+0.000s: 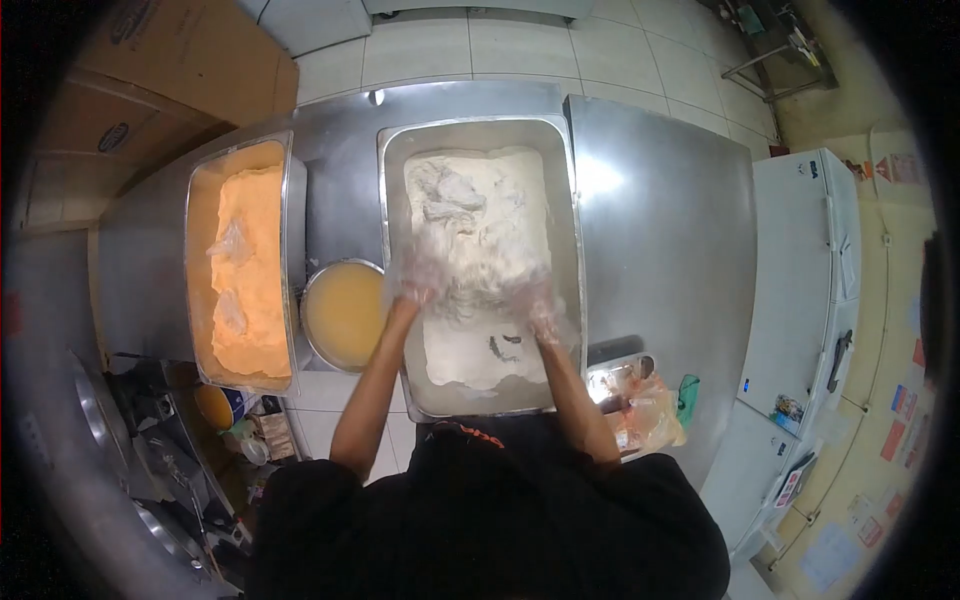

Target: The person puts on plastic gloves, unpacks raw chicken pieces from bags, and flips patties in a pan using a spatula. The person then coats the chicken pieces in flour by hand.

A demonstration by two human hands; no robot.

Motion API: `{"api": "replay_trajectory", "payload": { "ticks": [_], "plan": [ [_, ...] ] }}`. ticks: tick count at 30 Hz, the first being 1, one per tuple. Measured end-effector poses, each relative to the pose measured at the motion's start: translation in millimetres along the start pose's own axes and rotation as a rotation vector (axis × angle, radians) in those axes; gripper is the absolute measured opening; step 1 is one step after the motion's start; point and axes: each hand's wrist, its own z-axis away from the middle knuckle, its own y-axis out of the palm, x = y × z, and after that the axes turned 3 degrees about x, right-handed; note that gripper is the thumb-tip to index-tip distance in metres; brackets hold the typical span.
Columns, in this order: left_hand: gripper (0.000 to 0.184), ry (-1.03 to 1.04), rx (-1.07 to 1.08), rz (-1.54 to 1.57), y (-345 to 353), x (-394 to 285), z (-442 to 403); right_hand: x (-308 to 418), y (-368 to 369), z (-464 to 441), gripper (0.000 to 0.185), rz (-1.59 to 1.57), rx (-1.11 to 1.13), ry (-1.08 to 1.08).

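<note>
A deep metal tray [573, 230] in the middle holds a thick layer of white powder [470, 355]. Over the powder, near the tray's left side, is my left hand [422, 278], in a clear plastic glove and smeared by motion. My right hand [537, 303], also gloved in clear plastic and blurred, is over the powder near the right side. Between the hands the powder looks stirred and streaked. A whitish lump [455, 192] lies in the powder beyond them. The fingers of both hands are too blurred to read, and whether they hold anything cannot be seen.
To the left are a metal tray [290, 250] of orange powder with two crumpled clear plastic pieces and a round bowl [345, 315] of yellow liquid. At the right stands a small tray [605, 380] beside a plastic bag [650, 418]. Cardboard boxes [190, 60] are at the back left.
</note>
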Motion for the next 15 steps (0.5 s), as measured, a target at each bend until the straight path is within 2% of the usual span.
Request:
{"api": "replay_trajectory", "payload": {
  "ticks": [2,5,7,10,13,15],
  "plan": [
    [0.062,0.019,-0.028,-0.056,-14,13,-53,17,-18,-43,0.041,0.067,-0.049,-0.07],
    [0.065,-0.046,0.049,-0.117,-10,41,-121,47,-27,-118,0.041,0.157,-0.043,-0.225],
    [0.067,-0.127,0.159,-0.14,8,55,-135,58,-19,-152,0.041,0.198,0.026,-0.397],
    [0.07,-0.23,0.427,-0.083,26,72,-122,59,-6,-157,0.041,0.333,0.248,-0.678],
    [0.072,-0.255,0.579,-0.012,26,70,-82,57,-41,-136,0.041,0.452,0.558,-0.682],
    [0.071,-0.214,0.553,-0.061,26,63,-72,65,-65,-145,0.041,0.473,0.576,-0.588]
  ]
}}
